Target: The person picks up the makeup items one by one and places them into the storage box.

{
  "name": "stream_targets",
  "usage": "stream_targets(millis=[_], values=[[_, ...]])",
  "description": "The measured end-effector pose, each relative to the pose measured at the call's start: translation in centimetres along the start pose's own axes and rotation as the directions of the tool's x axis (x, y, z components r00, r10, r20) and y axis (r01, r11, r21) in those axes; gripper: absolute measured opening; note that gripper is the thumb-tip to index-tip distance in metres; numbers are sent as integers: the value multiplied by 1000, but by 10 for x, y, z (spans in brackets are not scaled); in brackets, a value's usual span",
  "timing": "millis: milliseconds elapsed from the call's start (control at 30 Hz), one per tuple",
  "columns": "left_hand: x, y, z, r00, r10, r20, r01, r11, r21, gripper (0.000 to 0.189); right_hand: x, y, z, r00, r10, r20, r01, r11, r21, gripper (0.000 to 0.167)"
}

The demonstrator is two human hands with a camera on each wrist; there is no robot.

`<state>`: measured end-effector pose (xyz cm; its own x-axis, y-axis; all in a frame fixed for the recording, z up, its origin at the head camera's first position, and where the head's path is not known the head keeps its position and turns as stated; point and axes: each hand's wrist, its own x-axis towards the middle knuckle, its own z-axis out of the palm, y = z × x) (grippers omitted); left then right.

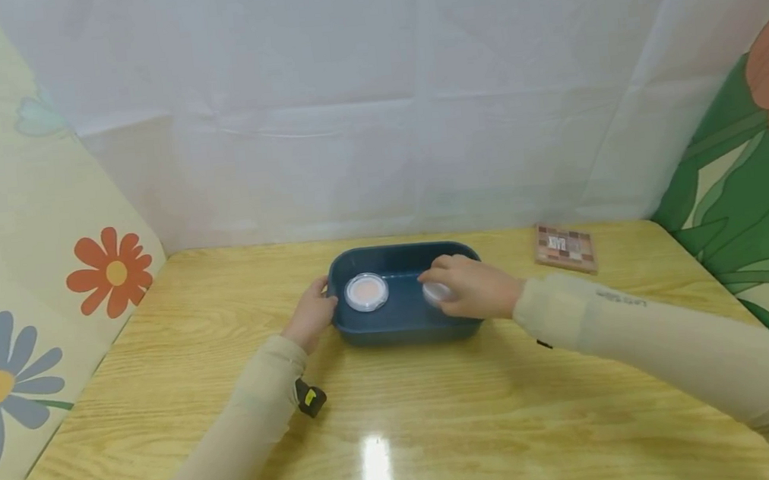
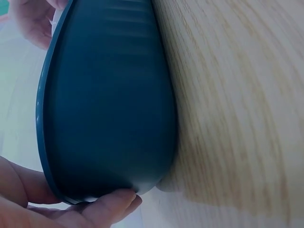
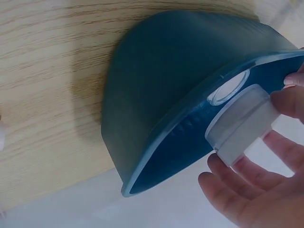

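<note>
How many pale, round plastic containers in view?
2: first container left inside the dark blue, rounded plastic tray; second container gripped by the right hand at the tray's right. The hand may hide more.

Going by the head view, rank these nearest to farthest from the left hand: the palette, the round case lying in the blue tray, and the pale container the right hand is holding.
1. Round case: in the left part of the blue tray, beside the left hand.
2. Pale container: in the right hand, toward the tray's right.
3. Palette: right of the tray.
</note>
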<state>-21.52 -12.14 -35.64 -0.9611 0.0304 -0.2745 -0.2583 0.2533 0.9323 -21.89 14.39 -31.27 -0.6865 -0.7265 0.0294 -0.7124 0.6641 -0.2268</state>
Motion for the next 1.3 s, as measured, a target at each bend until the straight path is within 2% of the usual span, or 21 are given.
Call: stream_targets(millis=[167, 500, 800, 1300], values=[[0, 0, 0, 1000, 0, -6, 0, 1000, 3, 53, 3, -2, -1, 1000, -27, 3, 27, 1000, -13, 40], [1, -1, 1, 1000, -3, -14, 3, 1000, -5, 53, 11, 0, 3, 990, -139, -12, 139, 990, -39, 39], [3, -2, 2, 1000, 1, -21, -1, 1000, -7, 52, 18, -4, 3, 987, -153, 47, 155, 987, -41, 40], [4, -5, 3, 999, 21, -34, -22, 1000, -19, 52, 28, -8, 2, 981, -169, 96, 176, 982, -70, 43]])
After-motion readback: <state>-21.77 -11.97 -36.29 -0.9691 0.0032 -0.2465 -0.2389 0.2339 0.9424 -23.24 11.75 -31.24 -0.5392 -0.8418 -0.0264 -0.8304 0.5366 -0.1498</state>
